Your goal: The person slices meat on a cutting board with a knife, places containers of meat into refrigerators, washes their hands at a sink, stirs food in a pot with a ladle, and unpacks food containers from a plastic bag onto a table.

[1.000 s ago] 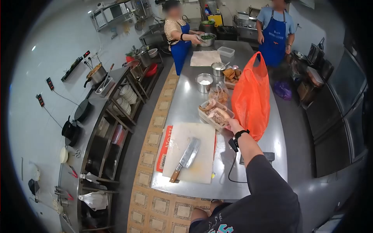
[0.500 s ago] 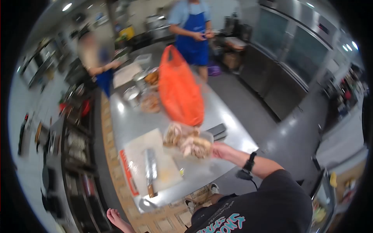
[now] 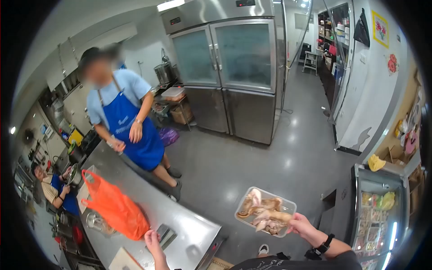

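My right hand grips the right rim of a clear plastic container, holding it out over the floor beside the table. Inside lie pale pink and brownish pieces that look like raw meat. Near the lower corner of an orange plastic bag is my left hand, its fingers loosely bent and nothing visible in them. Whether it touches the bag I cannot tell. The bag stands upright on the steel table, its contents hidden. Dark flat objects lie just beyond the left hand.
A co-worker in a blue apron stands across the table; another person holds a pot at far left. A lit, glass-fronted chest with packed food is at right. Tall steel refrigerator behind. A cutting board shows at the table's near edge.
My view has swung right. The container has moved from above the table to over the floor, still in my right hand. My left hand has come up beside the table near the bag.
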### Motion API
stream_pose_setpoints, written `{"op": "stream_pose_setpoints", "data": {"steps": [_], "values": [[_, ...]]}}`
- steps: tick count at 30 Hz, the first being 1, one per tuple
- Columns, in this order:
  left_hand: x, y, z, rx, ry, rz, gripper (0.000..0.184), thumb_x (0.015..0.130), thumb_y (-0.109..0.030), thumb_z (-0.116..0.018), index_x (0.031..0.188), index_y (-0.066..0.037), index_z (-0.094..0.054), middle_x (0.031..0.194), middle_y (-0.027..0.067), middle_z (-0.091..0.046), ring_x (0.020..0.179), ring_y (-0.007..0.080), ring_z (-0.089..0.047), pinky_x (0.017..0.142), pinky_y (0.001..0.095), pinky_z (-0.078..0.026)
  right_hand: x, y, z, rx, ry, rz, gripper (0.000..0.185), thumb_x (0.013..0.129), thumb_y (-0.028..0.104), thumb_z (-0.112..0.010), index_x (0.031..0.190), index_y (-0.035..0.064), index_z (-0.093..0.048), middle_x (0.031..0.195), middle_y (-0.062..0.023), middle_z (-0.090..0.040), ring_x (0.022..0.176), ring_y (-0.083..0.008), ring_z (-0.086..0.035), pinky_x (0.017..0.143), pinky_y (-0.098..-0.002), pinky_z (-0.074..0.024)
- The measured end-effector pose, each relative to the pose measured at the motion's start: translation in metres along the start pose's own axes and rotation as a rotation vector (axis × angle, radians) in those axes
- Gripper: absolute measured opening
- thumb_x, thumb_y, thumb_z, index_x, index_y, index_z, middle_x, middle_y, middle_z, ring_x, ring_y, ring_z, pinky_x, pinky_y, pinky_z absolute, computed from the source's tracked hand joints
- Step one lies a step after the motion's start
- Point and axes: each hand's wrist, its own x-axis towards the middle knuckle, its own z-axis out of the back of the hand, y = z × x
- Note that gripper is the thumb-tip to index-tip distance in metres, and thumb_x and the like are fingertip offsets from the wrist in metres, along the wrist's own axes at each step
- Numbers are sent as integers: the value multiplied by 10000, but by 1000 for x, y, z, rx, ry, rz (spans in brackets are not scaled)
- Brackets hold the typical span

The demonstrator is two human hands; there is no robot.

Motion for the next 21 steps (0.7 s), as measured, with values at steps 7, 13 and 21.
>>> {"op": "stream_pose_setpoints", "data": {"steps": [7,13,21], "values": [[54,-9,-242,-83,313,76,106,874,-141,-512,937,-57,-522,784,14,-544,701,86,-525,625,198,-408,99,82,123,106,-185,47,84,733,14,-497,767,51,-430,655,-58,-521,478,-178,-592,307,-194,-283],[163,3,-421,-43,466,118,116,867,-195,-532,855,-80,-545,698,-17,-525,632,57,-483,566,202,-385,219,152,159,192,-222,-1,149,750,16,-460,894,22,-499,751,-88,-589,479,-180,-597,318,-180,-313],[392,15,-697,-56,541,-133,209,805,-226,-637,883,-48,-561,782,-2,-559,752,75,-510,684,222,-417,385,258,182,96,-227,38,247,824,162,-544,1040,44,-531,823,-68,-618,631,-140,-579,510,-207,-402]]}}
